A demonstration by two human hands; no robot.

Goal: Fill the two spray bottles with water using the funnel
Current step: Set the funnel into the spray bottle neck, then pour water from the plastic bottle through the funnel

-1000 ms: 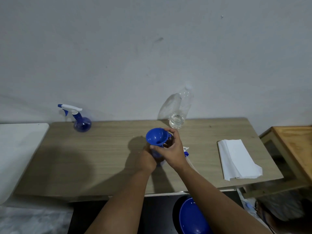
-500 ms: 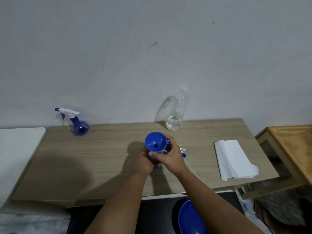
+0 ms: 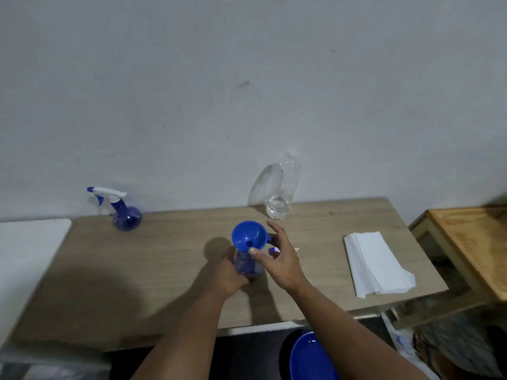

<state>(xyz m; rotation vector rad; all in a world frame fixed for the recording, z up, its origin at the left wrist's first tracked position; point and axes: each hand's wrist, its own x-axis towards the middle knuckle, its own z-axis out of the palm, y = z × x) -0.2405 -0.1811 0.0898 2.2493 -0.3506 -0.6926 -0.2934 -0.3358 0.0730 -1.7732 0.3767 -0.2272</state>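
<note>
Funnel (image 3: 249,236), smooth blue cone, sits in round bottle (image 3: 247,266) clasped by left hand (image 3: 230,272); right hand (image 3: 278,257) spread apart.

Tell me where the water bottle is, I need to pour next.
In the head view, the clear water bottle stands at the table's far edge against the wall, just behind the funnel.

Dim, bluish, flat indoor light. Broad soft shadows thrown forward and left across the table (image 3: 164,259); bottle shadow cast leftward onto the wall (image 3: 247,78). No glare. Slight softness and noise overall, motion smear at right and lower edges. Wide-angle bowing along table edges.
</note>
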